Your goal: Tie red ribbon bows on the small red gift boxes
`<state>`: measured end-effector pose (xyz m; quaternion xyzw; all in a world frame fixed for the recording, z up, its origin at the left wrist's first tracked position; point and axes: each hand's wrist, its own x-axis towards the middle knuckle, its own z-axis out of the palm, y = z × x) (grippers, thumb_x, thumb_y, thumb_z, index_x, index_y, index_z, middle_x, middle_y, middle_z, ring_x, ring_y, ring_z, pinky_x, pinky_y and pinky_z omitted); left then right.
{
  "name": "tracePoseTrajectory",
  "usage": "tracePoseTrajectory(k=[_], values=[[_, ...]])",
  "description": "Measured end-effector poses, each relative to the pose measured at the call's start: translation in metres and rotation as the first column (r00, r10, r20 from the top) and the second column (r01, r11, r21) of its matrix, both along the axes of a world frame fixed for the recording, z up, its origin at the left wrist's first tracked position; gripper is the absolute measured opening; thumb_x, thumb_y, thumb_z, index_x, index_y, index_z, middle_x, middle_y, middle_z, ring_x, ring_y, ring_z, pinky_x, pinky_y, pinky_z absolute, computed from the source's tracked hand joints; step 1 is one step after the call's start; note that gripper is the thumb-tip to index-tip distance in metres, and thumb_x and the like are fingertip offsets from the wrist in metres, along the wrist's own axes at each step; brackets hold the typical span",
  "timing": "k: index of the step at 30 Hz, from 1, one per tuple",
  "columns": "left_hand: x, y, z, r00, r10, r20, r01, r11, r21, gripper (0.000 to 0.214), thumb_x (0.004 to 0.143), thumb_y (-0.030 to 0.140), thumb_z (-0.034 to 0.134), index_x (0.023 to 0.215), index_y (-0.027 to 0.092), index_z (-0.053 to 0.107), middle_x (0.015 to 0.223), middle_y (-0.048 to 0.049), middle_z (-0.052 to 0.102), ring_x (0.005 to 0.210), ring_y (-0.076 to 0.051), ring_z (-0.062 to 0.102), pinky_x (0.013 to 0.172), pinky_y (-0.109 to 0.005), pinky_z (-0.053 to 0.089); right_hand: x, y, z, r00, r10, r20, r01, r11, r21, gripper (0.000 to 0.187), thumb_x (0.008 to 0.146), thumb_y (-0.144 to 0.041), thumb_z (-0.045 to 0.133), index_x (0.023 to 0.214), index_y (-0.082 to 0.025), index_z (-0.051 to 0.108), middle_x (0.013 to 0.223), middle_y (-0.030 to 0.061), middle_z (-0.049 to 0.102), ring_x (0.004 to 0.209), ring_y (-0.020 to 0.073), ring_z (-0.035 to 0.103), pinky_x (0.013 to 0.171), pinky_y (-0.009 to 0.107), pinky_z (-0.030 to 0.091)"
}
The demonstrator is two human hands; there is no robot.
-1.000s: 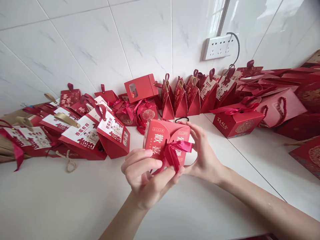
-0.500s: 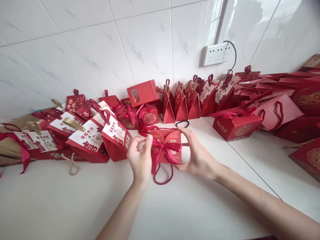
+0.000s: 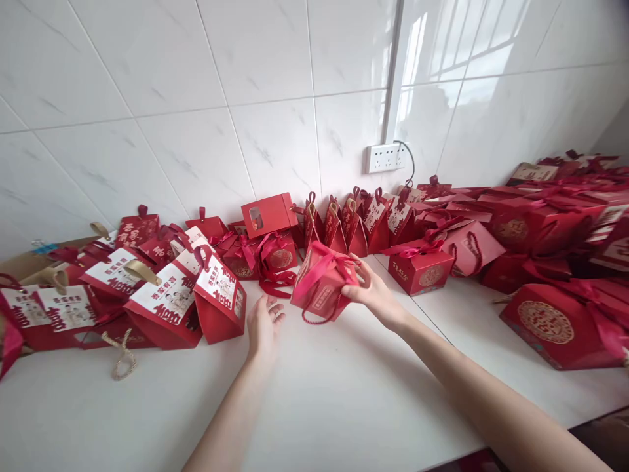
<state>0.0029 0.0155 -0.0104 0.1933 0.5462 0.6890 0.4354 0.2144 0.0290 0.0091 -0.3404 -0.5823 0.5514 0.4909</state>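
Observation:
A small red gift box with a pink-red ribbon bow and a twisted cord handle is tilted above the white counter. My right hand grips its right side, thumb in front and fingers behind. To the left of the box, my left hand is off it, fingers loosely curled but apart, with nothing in them. Behind the left hand lies a loose dark-red ribbon. A red triangular box with a white printed panel stands just left of that hand.
Red boxes crowd the counter along the tiled wall. A bow-topped box and a pink box stand on the right, with a larger red box nearer. A power strip is on the wall.
My left hand has let go of the gift box and moved slightly left. My right hand has lifted and tilted the box. The view has turned to the right.

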Motion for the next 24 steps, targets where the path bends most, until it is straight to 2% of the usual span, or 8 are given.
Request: tracePoseTrajectory(k=[2,5,8,14,16,19,21,24], values=[[0.003,-0.002,-0.001,0.999,-0.029,-0.027,0.029,0.999,0.015,0.025,0.059,0.037,0.064,0.068,0.018,0.051,0.073,0.0001,0.054,0.061,-0.011,0.055,0.054,-0.024,0.044,0.004,0.003,0.004,0.973,0.085,-0.217,-0.11,0.988,-0.107,0.074,0.078,-0.067,0.05,0.134,-0.02,0.037,0.136,0.016,0.046,0.123,0.0316,0.05,0.097,0.053,0.047],[0.005,-0.005,-0.001,0.994,-0.077,-0.076,0.081,0.996,0.04,0.026,0.058,0.04,0.064,0.066,0.018,0.052,0.069,0.0015,0.053,0.06,-0.011,0.054,0.055,-0.024,0.043,0.009,0.007,0.006,0.899,0.135,-0.417,-0.209,0.968,-0.138,0.076,0.081,-0.076,0.025,0.13,-0.019,0.04,0.134,0.0145,0.049,0.12,0.0273,0.054,0.108,0.048,0.038],[0.007,-0.007,0.0,0.985,-0.129,-0.112,0.136,0.989,0.053,0.027,0.056,0.04,0.066,0.063,0.018,0.052,0.064,0.0025,0.052,0.059,-0.012,0.054,0.054,-0.024,0.043,0.01,0.008,0.005,0.902,0.149,-0.406,-0.206,0.973,-0.099,0.08,0.082,-0.076,0.017,0.131,-0.017,0.04,0.133,0.0145,0.05,0.122,0.0264,0.053,0.114,0.046,0.029],[0.008,-0.007,0.0,0.972,-0.177,-0.155,0.188,0.981,0.056,0.029,0.056,0.042,0.066,0.062,0.017,0.054,0.063,0.0013,0.054,0.057,-0.013,0.054,0.053,-0.025,0.043,0.004,0.006,0.005,0.929,0.192,-0.316,-0.224,0.972,-0.069,0.077,0.085,-0.073,0.013,0.131,-0.018,0.038,0.136,0.0157,0.047,0.12,0.0258,0.054,0.11,0.047,0.035],[0.008,-0.007,0.0,0.968,-0.18,-0.175,0.193,0.98,0.057,0.03,0.056,0.043,0.066,0.063,0.017,0.054,0.063,0.0012,0.055,0.057,-0.013,0.054,0.053,-0.025,0.043,0.003,0.004,0.006,0.96,0.145,-0.241,-0.152,0.988,-0.013,0.081,0.084,-0.075,0.006,0.131,-0.018,0.038,0.132,0.0162,0.05,0.12,0.0275,0.054,0.108,0.051,0.036],[0.006,-0.006,-0.001,0.961,-0.178,-0.211,0.194,0.979,0.059,0.031,0.055,0.045,0.066,0.062,0.017,0.054,0.061,0.0014,0.054,0.057,-0.013,0.054,0.053,-0.025,0.043,0.007,-0.001,0.011,0.996,-0.086,-0.036,0.092,0.966,0.242,0.075,0.079,-0.075,0.039,0.133,-0.024,0.037,0.126,0.0141,0.053,0.12,0.0307,0.052,0.102,0.056,0.041],[0.006,-0.005,-0.001,0.954,-0.178,-0.241,0.197,0.979,0.058,0.032,0.056,0.046,0.065,0.061,0.017,0.054,0.06,0.0011,0.054,0.056,-0.013,0.054,0.053,-0.025,0.043,0.015,-0.008,0.015,0.959,-0.269,0.088,0.203,0.872,0.446,0.086,0.066,-0.06,0.072,0.136,-0.028,0.034,0.133,0.0127,0.046,0.127,0.0321,0.044,0.104,0.055,0.04],[0.009,-0.004,-0.004,0.936,-0.198,-0.29,0.219,0.975,0.044,0.033,0.057,0.048,0.063,0.061,0.017,0.054,0.06,0.0007,0.054,0.056,-0.014,0.054,0.053,-0.026,0.044,0.034,-0.021,0.02,0.84,-0.476,0.26,0.181,0.698,0.692,0.101,0.06,-0.044,0.083,0.142,-0.032,0.026,0.141,0.0136,0.033,0.132,0.0333,0.035,0.105,0.056,0.039]])
